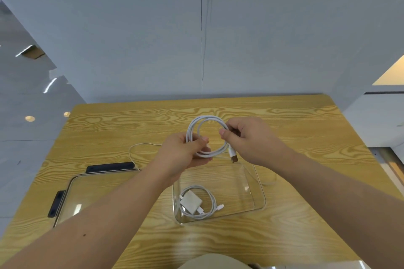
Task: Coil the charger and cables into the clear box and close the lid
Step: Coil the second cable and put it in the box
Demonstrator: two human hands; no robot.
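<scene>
Left hand (185,152): fingers curled, gripped white coil (206,135), frame centre. Right hand (249,140): fingers pinched coil's right side. Coil hung above box (261,190); charger (190,202) lay inside. Lid (94,190) lay lower left on surface (306,137).

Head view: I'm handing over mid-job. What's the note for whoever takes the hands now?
Left hand grips the white cable coil in the air; right hand pinches it near its USB plug.
Clear box is open; the charger and a second coiled cable are already inside.
Lid lies on the table, left of the box.
A loose strand lies beyond the lid; whether it joins the coil is hidden.
Left to do: put the coil in the box, deal with the strand, close the lid.
</scene>
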